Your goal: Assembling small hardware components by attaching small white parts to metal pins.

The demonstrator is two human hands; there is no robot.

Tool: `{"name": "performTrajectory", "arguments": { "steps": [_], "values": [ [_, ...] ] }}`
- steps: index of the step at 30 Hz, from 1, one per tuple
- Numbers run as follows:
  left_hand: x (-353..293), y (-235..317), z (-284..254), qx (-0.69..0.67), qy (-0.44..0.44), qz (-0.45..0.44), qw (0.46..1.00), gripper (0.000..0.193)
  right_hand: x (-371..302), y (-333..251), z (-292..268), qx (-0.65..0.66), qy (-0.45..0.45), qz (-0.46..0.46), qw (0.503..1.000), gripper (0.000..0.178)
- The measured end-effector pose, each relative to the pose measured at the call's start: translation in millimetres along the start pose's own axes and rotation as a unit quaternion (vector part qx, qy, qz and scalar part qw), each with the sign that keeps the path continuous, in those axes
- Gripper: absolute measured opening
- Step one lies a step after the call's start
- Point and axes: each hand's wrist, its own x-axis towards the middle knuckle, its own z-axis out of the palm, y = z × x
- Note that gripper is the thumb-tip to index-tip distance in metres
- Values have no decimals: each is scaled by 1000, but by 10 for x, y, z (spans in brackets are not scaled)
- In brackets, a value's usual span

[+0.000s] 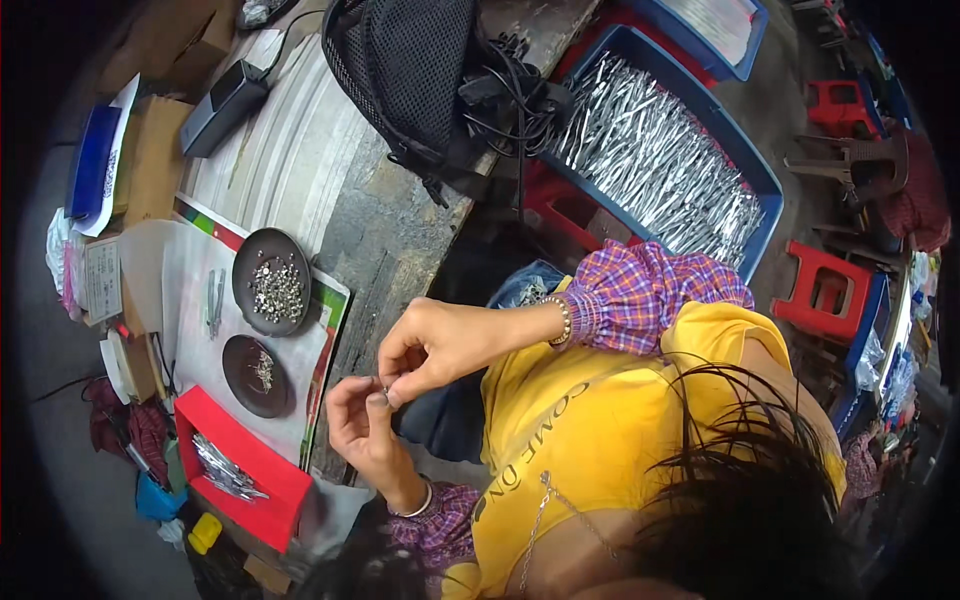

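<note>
My right hand (pixel 440 345), with a beaded bracelet at the wrist, has its fingers pinched against those of my left hand (pixel 365 430). My left hand is closed too, thumb against fingers, over the table edge. A tiny dark piece shows between the fingertips, too small to name. Left of my hands, a dark round dish (pixel 243 296) holds many small shiny metal parts (pixel 278 292). Below it in view, a second dark dish (pixel 240 385) holds a few thin metal pieces (pixel 263 371). A red open box (pixel 275 475) contains slim silvery strips (pixel 222 468).
A black mesh bag (pixel 400 80) and tangled black cables (pixel 515 95) lie on the worn table (pixel 395 225). At upper right, a blue crate (pixel 765 190) is heaped with silvery strips (pixel 650 150). A dark box-shaped device (pixel 222 108) stands at upper left. Red stools (pixel 822 290) stand at right.
</note>
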Motion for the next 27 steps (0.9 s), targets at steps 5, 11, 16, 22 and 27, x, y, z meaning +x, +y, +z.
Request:
{"name": "performTrajectory", "arguments": {
  "steps": [5,11,16,22,27],
  "values": [
    [14,-25,90,-9,2,16,1000,13,-77,12,-37,32,34,-8,999,17],
    [2,68,236,-18,-14,-8,1000,18,-89,1,-67,3,105,-53,993,13],
    [0,4,151,-29,-32,-61,997,23,-87,-103,-127,98,166,105,976,14],
    [-34,-91,233,-52,8,25,998,20,-104,6,-3,73,156,77,982,8],
    [-71,-273,260,-13,11,77,997,18,-79,94,32,-60,181,12,982,6]
  ]
}}
